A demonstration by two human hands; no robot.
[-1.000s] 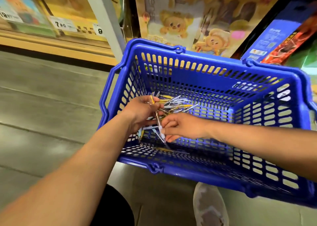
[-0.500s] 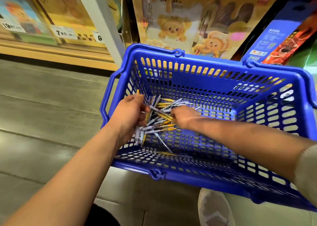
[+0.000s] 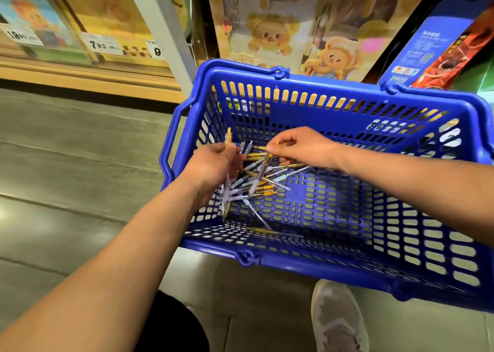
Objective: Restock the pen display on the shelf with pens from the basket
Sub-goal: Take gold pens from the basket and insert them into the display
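A blue plastic basket stands on the floor below me. A loose pile of pens with yellow and pale blue barrels lies on its bottom at the left. My left hand is inside the basket at the left wall and grips a bunch of pens upright; one pen tip sticks up above the fingers. My right hand hovers just right of it over the pile and pinches the top end of one yellow pen. The pen display itself is out of view.
Shelving with boxed goods and price tags runs along the top. A box with cartoon bears stands right behind the basket, a blue and red box at its right. Grey floor lies left; my shoe is below the basket.
My right hand has lifted off the pile and drawn back up to the right, pinching one pen. My left hand keeps its bunch of pens and has barely shifted.
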